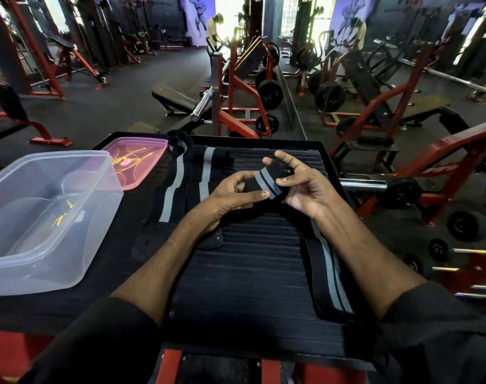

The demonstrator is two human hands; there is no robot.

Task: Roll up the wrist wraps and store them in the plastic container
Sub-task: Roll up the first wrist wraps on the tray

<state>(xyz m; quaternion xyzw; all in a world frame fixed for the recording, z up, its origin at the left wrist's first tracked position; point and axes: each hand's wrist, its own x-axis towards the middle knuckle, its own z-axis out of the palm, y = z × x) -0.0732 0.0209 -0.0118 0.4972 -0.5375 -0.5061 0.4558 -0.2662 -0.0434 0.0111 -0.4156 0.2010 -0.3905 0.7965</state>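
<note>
A black wrist wrap with a grey stripe is partly rolled between my hands above the black ribbed platform. My left hand grips the roll's left end. My right hand pinches the roll's right end, thumb on top. The wrap's loose tail trails down under my right forearm. Two more wraps lie flat to the left of my hands. The clear plastic container stands open at the left.
The container's pink lid lies behind it. Red gym machines, benches and weight plates surround the platform, with a barbell end close on the right. A person stands far back near a bright doorway.
</note>
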